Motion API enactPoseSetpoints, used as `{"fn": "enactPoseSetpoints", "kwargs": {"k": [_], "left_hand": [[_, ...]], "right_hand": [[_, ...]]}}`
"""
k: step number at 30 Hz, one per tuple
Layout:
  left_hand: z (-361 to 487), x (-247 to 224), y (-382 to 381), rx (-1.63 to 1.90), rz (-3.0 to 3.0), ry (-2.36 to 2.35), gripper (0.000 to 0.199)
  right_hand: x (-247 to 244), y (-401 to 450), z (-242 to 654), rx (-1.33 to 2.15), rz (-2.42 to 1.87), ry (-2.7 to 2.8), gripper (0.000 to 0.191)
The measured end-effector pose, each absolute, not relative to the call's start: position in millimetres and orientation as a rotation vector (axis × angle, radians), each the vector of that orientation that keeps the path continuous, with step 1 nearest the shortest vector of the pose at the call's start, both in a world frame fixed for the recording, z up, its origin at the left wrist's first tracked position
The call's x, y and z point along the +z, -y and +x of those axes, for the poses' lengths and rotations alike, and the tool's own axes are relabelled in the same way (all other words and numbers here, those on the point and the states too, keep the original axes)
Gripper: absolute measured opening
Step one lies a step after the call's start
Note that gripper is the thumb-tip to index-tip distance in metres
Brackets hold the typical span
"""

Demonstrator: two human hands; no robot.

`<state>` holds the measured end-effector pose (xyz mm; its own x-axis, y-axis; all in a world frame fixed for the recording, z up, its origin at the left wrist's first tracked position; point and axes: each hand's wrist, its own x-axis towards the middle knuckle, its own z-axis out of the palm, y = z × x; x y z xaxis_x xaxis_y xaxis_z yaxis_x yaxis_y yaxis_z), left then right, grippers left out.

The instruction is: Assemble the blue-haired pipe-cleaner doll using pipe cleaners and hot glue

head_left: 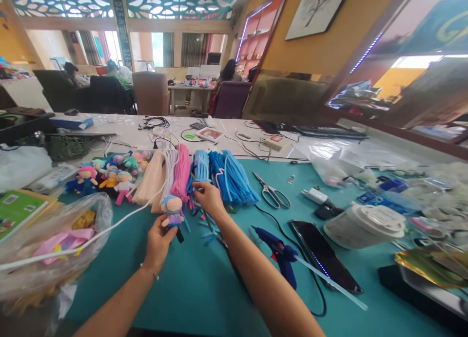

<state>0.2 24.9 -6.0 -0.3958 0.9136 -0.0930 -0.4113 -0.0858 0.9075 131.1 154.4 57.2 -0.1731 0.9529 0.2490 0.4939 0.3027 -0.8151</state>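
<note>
My left hand point(157, 240) grips a small fuzzy doll point(172, 212) with blue hair and a purple top, held upright above the teal mat point(197, 283). Further forward, my right hand point(209, 198) has its fingertips pinched together at the near ends of the pipe cleaner bundles; what sits between them is too small to make out. Around it lie a pink bundle point(182, 174), a light blue bundle point(202, 165) and a deeper blue bundle point(237, 181). A beige bundle point(150, 178) is further left. Short blue pieces point(209, 230) are scattered below my right wrist.
Several finished dolls point(109, 174) are heaped at left, behind a plastic bag point(98, 217). A white cable point(127, 215) crosses the mat. Scissors point(272, 193), a glue gun point(280, 252), a black phone point(323, 254) and a white lidded tub point(363, 225) lie right.
</note>
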Motion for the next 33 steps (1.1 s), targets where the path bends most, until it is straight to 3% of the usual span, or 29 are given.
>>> {"fn": "enactPoseSetpoints", "kwargs": {"k": [5,11,13,17,21,25,27,33], "left_hand": [[1,-11,-25,1.669,0.623,-1.208,0.036],[3,-15,-17,1.622,0.667,-1.25,0.034],[5,-15,-11,1.618,0.756,-1.258,0.037],[9,-18,-1,1.593,1.12,-1.306,0.042],[9,-26,3,1.586,1.427,-1.279,0.035],[2,-28,-6,1.705,1.189,-1.357,0.021],[-3,-27,-14,1.718,0.882,-1.3,0.026],[-9,-22,-29,1.6,0.754,-1.142,0.038]], "right_hand": [[66,-160,125,0.685,-1.311,1.811,0.03],[45,-74,131,0.824,-1.214,1.877,0.017],[30,-50,128,0.91,-1.183,1.851,0.022],[5,-39,122,1.457,-0.971,1.304,0.043],[-6,-50,126,1.658,-0.872,1.051,0.046],[-7,-55,132,1.716,-0.846,0.979,0.049],[-5,-54,133,1.749,-0.831,0.946,0.048],[-2,-52,128,1.839,-0.778,0.932,0.051]]}}
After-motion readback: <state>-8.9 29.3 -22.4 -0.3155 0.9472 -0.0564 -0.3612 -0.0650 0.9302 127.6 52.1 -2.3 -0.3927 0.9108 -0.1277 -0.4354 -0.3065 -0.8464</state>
